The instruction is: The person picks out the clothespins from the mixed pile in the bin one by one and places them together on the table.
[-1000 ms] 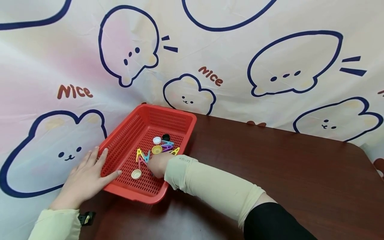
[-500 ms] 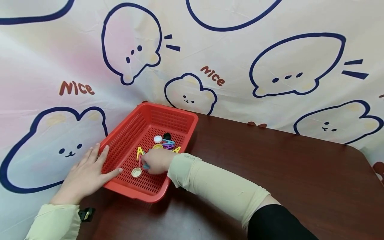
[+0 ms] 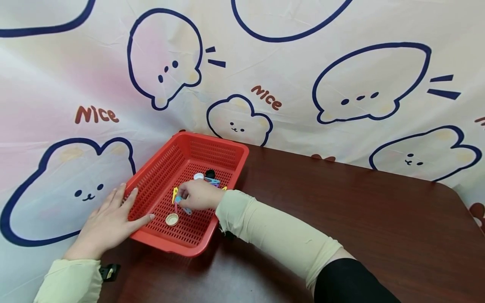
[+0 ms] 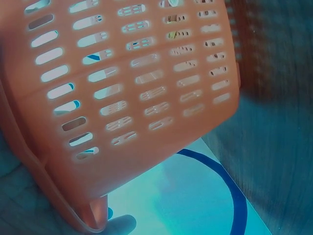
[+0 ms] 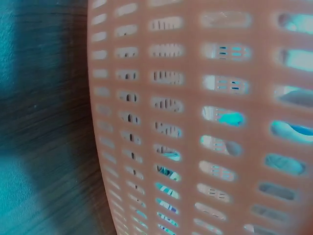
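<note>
A red plastic basket holds small clothespins and bottle caps. Inside it, my right hand pinches a light blue clothespin between thumb and fingers. A yellow clothespin and a pink clothespin lie just left of those fingertips. Nearer the front is a cream bottle cap. My left hand rests on the basket's left front corner, fingers straight and spread, thumb over the rim. Both wrist views show mostly the slotted basket wall, so the held clothespin is unclear there.
Behind my right hand lie a white bottle cap, a small black object and another blue clothespin, partly covered. The basket stands on a dark brown table, close to a cartoon-printed cloth at the left and back.
My right hand has come up slightly and back from low in the basket, now with a light blue clothespin between its fingertips. The left hand has stayed on the basket's corner.
</note>
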`<control>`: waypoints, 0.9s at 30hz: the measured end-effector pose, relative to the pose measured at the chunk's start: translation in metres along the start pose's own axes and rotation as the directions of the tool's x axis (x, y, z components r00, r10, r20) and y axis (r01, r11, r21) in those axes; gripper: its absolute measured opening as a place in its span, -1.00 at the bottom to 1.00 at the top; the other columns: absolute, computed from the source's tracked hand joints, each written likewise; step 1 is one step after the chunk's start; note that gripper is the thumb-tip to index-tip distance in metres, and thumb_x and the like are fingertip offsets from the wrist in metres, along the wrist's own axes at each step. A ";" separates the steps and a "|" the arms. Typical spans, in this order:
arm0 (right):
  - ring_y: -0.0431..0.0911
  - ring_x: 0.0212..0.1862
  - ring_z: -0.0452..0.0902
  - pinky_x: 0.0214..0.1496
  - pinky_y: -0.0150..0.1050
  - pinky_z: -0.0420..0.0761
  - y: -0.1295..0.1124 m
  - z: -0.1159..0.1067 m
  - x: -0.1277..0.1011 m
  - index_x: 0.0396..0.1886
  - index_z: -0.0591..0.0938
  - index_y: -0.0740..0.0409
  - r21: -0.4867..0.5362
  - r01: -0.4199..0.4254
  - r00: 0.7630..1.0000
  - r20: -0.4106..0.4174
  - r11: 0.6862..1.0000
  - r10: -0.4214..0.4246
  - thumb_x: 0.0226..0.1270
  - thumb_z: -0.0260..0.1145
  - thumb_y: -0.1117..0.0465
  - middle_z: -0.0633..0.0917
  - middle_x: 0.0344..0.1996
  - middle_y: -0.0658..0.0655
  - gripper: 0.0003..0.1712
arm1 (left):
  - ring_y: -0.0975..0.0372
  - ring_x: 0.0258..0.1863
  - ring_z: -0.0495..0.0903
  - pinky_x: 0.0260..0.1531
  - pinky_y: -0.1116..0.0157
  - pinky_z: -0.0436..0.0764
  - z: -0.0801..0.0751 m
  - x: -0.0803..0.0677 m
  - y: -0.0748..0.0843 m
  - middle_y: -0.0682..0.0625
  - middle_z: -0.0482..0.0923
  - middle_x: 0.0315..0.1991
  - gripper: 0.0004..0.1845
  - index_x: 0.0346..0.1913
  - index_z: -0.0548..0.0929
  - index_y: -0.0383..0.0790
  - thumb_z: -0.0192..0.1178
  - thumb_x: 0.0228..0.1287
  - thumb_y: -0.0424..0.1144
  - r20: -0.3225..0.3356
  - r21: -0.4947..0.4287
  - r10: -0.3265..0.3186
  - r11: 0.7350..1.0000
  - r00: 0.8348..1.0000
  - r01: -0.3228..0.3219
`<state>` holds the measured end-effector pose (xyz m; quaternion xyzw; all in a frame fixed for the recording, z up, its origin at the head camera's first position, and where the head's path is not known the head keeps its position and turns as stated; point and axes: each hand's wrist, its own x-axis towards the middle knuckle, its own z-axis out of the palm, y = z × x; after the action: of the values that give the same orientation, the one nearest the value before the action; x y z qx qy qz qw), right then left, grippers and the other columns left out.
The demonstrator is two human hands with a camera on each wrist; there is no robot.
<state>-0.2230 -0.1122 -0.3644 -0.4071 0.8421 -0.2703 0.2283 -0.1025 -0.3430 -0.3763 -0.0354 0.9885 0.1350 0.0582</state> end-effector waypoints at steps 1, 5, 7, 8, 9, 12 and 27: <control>-0.30 -0.38 0.61 -0.32 -0.43 0.56 0.000 -0.001 0.000 0.12 0.66 0.11 0.018 -0.013 1.000 -0.008 1.000 0.014 0.57 0.26 0.20 0.77 -0.15 -0.02 -0.77 | -0.47 0.51 -0.26 0.24 -0.59 -0.06 0.000 0.000 0.000 -0.55 -0.31 0.57 0.21 0.57 0.04 -0.52 0.02 0.32 0.51 0.000 0.000 0.000 1.000 1.000 0.000; -0.26 -0.46 0.58 -0.42 -0.37 0.57 0.003 -0.006 -0.001 0.22 0.64 0.17 0.224 -0.052 0.998 -0.034 0.973 0.061 0.57 0.25 0.25 0.75 -0.11 0.01 -0.68 | -0.47 0.51 -0.26 0.23 -0.59 -0.05 0.000 0.000 0.001 -0.55 -0.31 0.57 0.20 0.56 0.07 -0.52 0.00 0.33 0.52 0.003 0.000 0.000 1.000 1.000 0.000; -0.18 -0.42 0.60 -0.34 -0.31 0.65 0.006 -0.009 -0.001 0.17 0.65 0.22 0.408 -0.048 0.997 -0.041 0.912 0.071 0.57 0.23 0.30 0.74 -0.15 0.04 -0.72 | -0.47 0.51 -0.27 0.23 -0.60 -0.05 -0.001 0.000 0.001 -0.55 -0.32 0.57 0.20 0.56 0.07 -0.52 0.01 0.32 0.52 0.007 -0.003 -0.002 1.000 1.000 0.002; -0.16 -0.33 0.64 -0.24 -0.28 0.69 0.007 -0.012 -0.001 0.14 0.66 0.26 0.506 -0.042 0.996 -0.043 0.862 0.074 0.57 0.22 0.33 0.73 -0.17 0.06 -0.74 | -0.47 0.51 -0.27 0.23 -0.60 -0.06 -0.001 0.000 0.001 -0.55 -0.32 0.57 0.20 0.56 0.07 -0.52 0.01 0.32 0.52 0.009 -0.005 -0.004 1.000 1.000 0.004; -0.12 -0.24 0.68 -0.13 -0.23 0.72 0.009 -0.014 -0.001 0.14 0.65 0.29 0.598 -0.040 0.996 -0.043 0.800 0.082 0.57 0.20 0.35 0.71 -0.19 0.08 -0.74 | -0.47 0.51 -0.27 0.23 -0.60 -0.06 -0.001 0.000 0.001 -0.55 -0.32 0.57 0.20 0.56 0.07 -0.52 0.02 0.32 0.51 0.011 -0.006 -0.006 1.000 1.000 0.006; -0.04 -0.12 0.69 0.05 -0.14 0.71 0.013 -0.022 -0.003 0.20 0.61 0.38 0.784 -0.040 0.994 -0.033 0.619 0.106 0.59 0.15 0.40 0.71 -0.16 0.15 -0.70 | -0.48 0.50 -0.27 0.23 -0.60 -0.06 -0.002 0.000 0.001 -0.56 -0.33 0.57 0.21 0.56 0.06 -0.52 0.01 0.31 0.52 0.014 -0.004 -0.009 1.000 1.000 0.009; 0.09 0.11 0.67 0.45 0.06 0.40 0.024 -0.048 -0.021 0.41 0.53 0.31 0.960 0.014 0.985 -0.062 0.281 0.163 0.61 0.04 0.41 0.74 -0.03 0.19 -0.54 | -0.48 0.50 -0.25 0.22 -0.60 -0.01 -0.004 0.000 0.002 -0.57 -0.32 0.56 0.18 0.54 0.10 -0.54 0.01 0.34 0.50 0.002 0.009 0.001 1.000 1.000 -0.001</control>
<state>-0.2536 -0.0693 -0.3404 -0.1284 0.5454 -0.7383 0.3755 -0.1032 -0.3421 -0.3723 -0.0346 0.9890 0.1308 0.0591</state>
